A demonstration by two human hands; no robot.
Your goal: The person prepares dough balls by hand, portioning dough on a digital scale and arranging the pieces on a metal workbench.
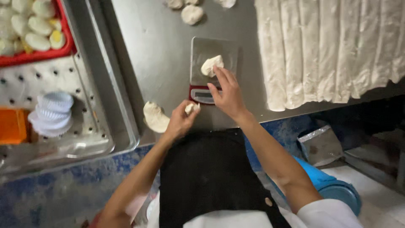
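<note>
A small kitchen scale (pixel 201 95) with a steel platform and red base stands on the steel table (pixel 156 46). A lump of white dough (pixel 211 66) lies on its platform. My right hand (pixel 228 95) reaches over the scale, its fingertips touching that lump. My left hand (pixel 180 120) pinches a small bit of dough (pixel 191 108) just left of the scale's display. A flattened dough piece (pixel 155 117) lies on the table by my left wrist.
Long rolls of dough (pixel 333 50) lie in rows at the right. Dough balls (pixel 192 14) sit beyond the scale. At left, a perforated tray (pixel 90 122) holds stacked white paper cups (pixel 52 113); a red tray (pixel 36 55) holds filled pieces. A blue bin (pixel 333 190) stands below.
</note>
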